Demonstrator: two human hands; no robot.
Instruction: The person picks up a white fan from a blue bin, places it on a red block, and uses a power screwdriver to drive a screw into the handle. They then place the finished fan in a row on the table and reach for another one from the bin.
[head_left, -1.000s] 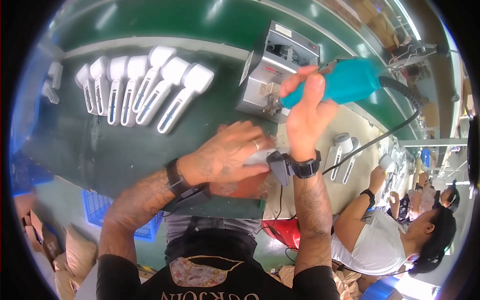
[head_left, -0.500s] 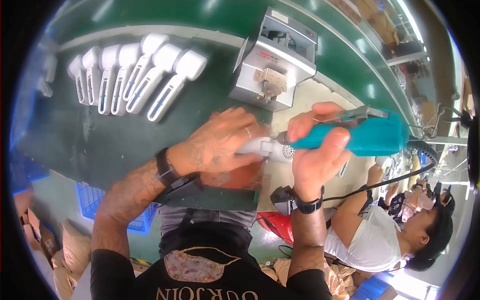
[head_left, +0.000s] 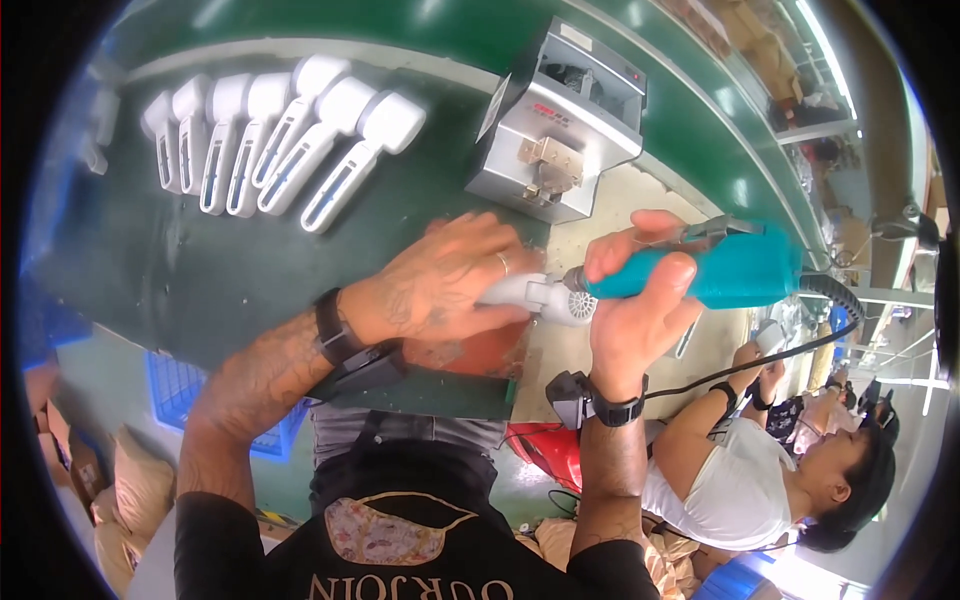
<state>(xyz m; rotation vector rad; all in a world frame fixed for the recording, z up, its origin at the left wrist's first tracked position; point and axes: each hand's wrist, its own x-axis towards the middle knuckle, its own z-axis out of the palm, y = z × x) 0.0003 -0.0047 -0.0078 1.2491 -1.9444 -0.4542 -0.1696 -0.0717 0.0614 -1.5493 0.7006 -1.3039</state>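
Head camera: a second earlier the right hand had raised the teal power screwdriver to the silver machine at the far side; now it had the tool lower and nearer, its tip at the round vented head of a small grey device. Half a second earlier the pose was nearly the same. The white handheld units lay in the same row, far left.

Small red lettering marked the machine's front, and large pale capitals, upside down, crossed the black shirt.

The hands were apart. The left hand gripped the grey device's left end, while the right was wrapped around the screwdriver. The device lay between them, its vented head rightward; whether the right hand touched it, I could not tell.
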